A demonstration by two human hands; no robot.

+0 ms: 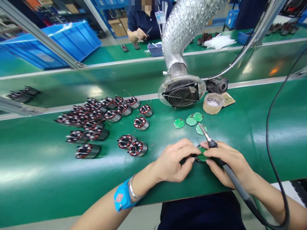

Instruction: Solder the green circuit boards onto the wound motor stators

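A round green circuit board (202, 154) is being held between both hands near the near edge of the tabletop (48, 179), right of the middle. Its left rim is being pinched by the closed thumb and fingers of the left hand (175, 161), along with something dark, partly hidden. A soldering iron (232, 177) is being gripped in the right hand (236, 161), while the board's right side is being touched by the same hand's fingertips. The iron's tip is being pointed toward the far edge, at one of four loose green boards (179, 123); whether that board is being touched cannot be told. A cable (268, 127) is being looped along the tabletop's right side.

Wire-wound cylindrical parts (94, 116) are being carried in a crowded group by the tabletop's left half, toward the far edge, with a few being spaced nearer the middle. Beyond the loose boards, a round tan container (212, 104) is being set near the far edge, beside a ducted fan (182, 95) that is being hung above the tabletop. A blue wristband (123, 196) is being worn on the left wrist. Across the far edge, a thin tool is being held by a co-worker's hand (139, 34).
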